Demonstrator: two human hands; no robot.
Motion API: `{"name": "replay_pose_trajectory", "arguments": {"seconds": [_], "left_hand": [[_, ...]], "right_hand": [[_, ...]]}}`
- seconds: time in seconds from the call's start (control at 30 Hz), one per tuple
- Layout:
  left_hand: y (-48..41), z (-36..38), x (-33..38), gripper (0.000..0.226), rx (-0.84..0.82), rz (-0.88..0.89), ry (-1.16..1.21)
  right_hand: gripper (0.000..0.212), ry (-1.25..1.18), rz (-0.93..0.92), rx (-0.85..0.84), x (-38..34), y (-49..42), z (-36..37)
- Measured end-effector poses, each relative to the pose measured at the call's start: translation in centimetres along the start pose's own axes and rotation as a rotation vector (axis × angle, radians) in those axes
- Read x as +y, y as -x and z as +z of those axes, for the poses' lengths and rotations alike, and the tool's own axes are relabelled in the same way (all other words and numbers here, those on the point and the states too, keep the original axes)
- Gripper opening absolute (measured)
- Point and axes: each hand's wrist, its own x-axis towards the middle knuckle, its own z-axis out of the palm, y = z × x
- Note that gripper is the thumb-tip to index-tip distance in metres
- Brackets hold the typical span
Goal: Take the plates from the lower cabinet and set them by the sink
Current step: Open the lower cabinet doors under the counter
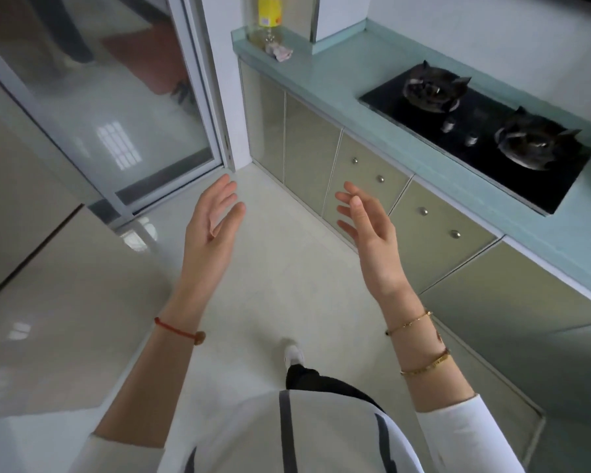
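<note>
My left hand [212, 227] and my right hand [369, 230] are raised over the pale floor, palms facing each other, fingers apart, holding nothing. The lower cabinets [307, 148] run under the pale green counter [338, 80] on the right, all doors shut. Two drawer fronts with round metal knobs [367, 172] lie just beyond my right hand, which does not touch them. No plates and no sink are in view.
A black two-burner gas hob [481, 131] is set in the counter. A yellow-labelled bottle [269, 15] and a crumpled wrapper [282, 52] sit at the counter's far end. A glass sliding door [116, 107] stands at left. My foot [293, 355] is on the floor.
</note>
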Motion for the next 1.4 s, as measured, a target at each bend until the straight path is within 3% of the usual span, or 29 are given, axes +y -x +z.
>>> {"name": "replay_pose_trajectory", "arguments": {"seconds": [0.43,0.97,1.4], "left_hand": [[-19.3,-0.2,-4.6,0.047,0.101,0.0,-0.14],[-48.7,-7.4,-9.2,0.046,-0.045,-0.059,-0.151],[-66.3,-4.3,-13.1,0.041,-0.235,-0.13,-0.04]], "right_hand": [[0.035,0.025,0.057,-0.072,1.7,-21.7,5.4],[0.029,-0.003,0.061,0.098,3.7,-44.5,20.4],[0.034,0.016,0.109,0.288,5.4,-58.5,23.8]]}}
